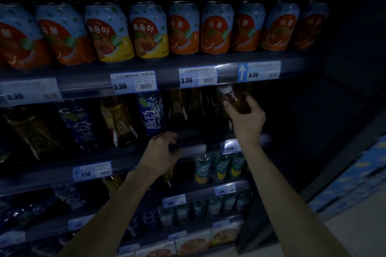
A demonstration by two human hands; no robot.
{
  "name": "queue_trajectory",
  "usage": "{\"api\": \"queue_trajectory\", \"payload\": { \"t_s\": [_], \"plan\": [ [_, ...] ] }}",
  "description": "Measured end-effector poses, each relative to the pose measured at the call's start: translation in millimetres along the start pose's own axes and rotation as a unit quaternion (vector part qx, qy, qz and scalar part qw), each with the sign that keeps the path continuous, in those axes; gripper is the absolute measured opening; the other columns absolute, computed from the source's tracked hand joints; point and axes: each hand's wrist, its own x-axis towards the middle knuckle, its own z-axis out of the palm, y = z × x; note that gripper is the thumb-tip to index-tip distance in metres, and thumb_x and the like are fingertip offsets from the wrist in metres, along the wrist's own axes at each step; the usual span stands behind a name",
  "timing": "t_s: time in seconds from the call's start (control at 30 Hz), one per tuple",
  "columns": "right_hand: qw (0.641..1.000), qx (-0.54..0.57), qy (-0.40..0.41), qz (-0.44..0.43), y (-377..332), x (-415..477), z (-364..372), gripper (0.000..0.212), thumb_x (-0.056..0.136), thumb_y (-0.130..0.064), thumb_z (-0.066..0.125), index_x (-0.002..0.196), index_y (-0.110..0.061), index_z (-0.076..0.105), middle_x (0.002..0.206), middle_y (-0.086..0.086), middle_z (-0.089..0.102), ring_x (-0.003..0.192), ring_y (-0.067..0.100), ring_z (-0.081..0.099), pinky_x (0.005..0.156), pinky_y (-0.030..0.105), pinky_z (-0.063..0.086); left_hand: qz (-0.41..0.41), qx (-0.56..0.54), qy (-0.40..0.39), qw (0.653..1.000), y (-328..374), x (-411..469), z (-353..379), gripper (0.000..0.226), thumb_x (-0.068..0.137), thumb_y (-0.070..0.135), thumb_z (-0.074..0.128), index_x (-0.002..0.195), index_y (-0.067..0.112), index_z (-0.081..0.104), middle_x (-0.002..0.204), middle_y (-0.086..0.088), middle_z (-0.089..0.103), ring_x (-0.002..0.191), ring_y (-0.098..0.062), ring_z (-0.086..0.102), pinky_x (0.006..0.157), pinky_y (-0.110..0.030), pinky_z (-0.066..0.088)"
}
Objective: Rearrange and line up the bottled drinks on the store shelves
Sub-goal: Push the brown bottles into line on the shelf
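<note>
Amber tea bottle gripped near its neck in right hand, fingers wrapped round, bottle tilted, white cap up under price rail of second shelf. Left hand at front edge of same shelf, fingers curled and partly parted; whether holding anything: cannot tell, too dark. Blue bottle upright just above left hand, dark tea bottles beside it. Juice cans lined on shelf above.

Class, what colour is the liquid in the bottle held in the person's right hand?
Amber-brown, seen in the head view: the bottle in the right hand.
</note>
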Motion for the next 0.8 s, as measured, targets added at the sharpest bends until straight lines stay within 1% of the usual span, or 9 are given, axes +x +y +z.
{"api": "queue_trajectory", "payload": {
  "t_s": [0.07,0.1,0.2,0.27,0.4,0.6,0.7,0.77,0.8],
  "plan": [
    [1.000,0.011,0.009,0.016,1.1,2.6,-2.8,0.043,0.070,-0.045,0.078,0.107,-0.026,0.068,0.092,0.004,0.071,0.081,0.032,0.067,0.071,0.050,0.057,0.003,-0.003,0.004,1.000,-0.7,-0.1,1.1,0.043,0.081,0.021,0.072,0.121,0.011,0.059,0.110,-0.006,0.065,0.106,-0.019,0.058,0.090,-0.028,0.048],
    [1.000,0.018,0.019,0.018,0.8,3.1,-4.1,0.041,0.071,-0.044,0.078,0.107,-0.027,0.068,0.092,0.001,0.072,0.082,0.027,0.068,0.072,0.046,0.058,0.002,-0.003,0.004,1.000,-1.0,0.0,1.4,0.043,0.081,0.021,0.072,0.121,0.011,0.059,0.110,-0.006,0.065,0.106,-0.019,0.058,0.089,-0.028,0.048],
    [0.998,0.040,0.055,0.009,0.3,3.6,-6.4,0.036,0.073,-0.038,0.078,0.106,-0.029,0.069,0.089,-0.012,0.072,0.083,0.001,0.067,0.070,0.017,0.053,0.001,-0.001,-0.001,1.000,-2.6,0.6,2.1,0.043,0.081,0.022,0.072,0.121,0.012,0.058,0.109,-0.005,0.065,0.105,-0.018,0.058,0.090,-0.028,0.047],
    [0.997,0.048,0.062,0.007,0.3,3.4,-6.5,0.032,0.074,-0.035,0.078,0.105,-0.031,0.068,0.088,-0.020,0.070,0.080,-0.004,0.065,0.063,0.007,0.048,0.000,-0.001,-0.002,1.000,-3.5,0.6,2.4,0.043,0.081,0.021,0.072,0.121,0.012,0.059,0.109,-0.004,0.065,0.105,-0.019,0.058,0.090,-0.029,0.048],
    [0.997,0.049,0.065,0.014,4.6,4.7,-6.4,0.038,0.073,-0.036,0.078,0.109,-0.029,0.068,0.090,-0.022,0.070,0.084,-0.003,0.066,0.067,0.009,0.048,-0.007,0.003,-0.002,1.000,-3.1,0.3,3.1,0.042,0.081,0.021,0.072,0.120,0.013,0.059,0.109,-0.004,0.064,0.106,-0.020,0.057,0.091,-0.034,0.049],
    [0.998,0.020,0.061,0.020,19.8,8.5,-9.4,0.054,0.071,-0.036,0.079,0.121,-0.027,0.062,0.102,-0.014,0.069,0.095,0.000,0.064,0.087,0.024,0.053,-0.014,0.026,-0.008,1.000,1.7,0.0,5.7,0.044,0.081,0.024,0.071,0.122,0.015,0.058,0.110,-0.003,0.060,0.109,-0.022,0.050,0.090,-0.035,0.047],
    [0.998,0.010,0.060,0.028,28.3,9.3,-12.9,0.058,0.072,-0.029,0.078,0.125,-0.026,0.058,0.112,-0.004,0.065,0.102,0.005,0.061,0.092,0.030,0.052,-0.016,0.043,-0.011,0.999,8.8,1.2,7.8,0.045,0.081,0.027,0.070,0.122,0.017,0.057,0.111,-0.003,0.058,0.110,-0.024,0.047,0.091,-0.045,0.047],
    [0.998,-0.007,0.060,0.025,31.5,9.2,-13.6,0.059,0.072,-0.029,0.078,0.126,-0.028,0.054,0.119,-0.003,0.058,0.108,0.006,0.057,0.094,0.027,0.050,-0.015,0.058,-0.011,0.998,12.6,1.6,9.3,0.045,0.081,0.030,0.070,0.122,0.019,0.057,0.112,-0.002,0.058,0.110,-0.024,0.047,0.090,-0.048,0.046],
    [0.998,-0.013,0.063,0.025,33.0,8.4,-13.6,0.062,0.071,-0.031,0.078,0.127,-0.031,0.052,0.121,-0.005,0.054,0.109,0.004,0.054,0.093,0.020,0.047,-0.015,0.063,-0.010,0.998,13.8,1.8,9.9,0.044,0.081,0.031,0.069,0.122,0.021,0.057,0.112,-0.001,0.058,0.109,-0.024,0.047,0.090,-0.048,0.046]
  ]
}}
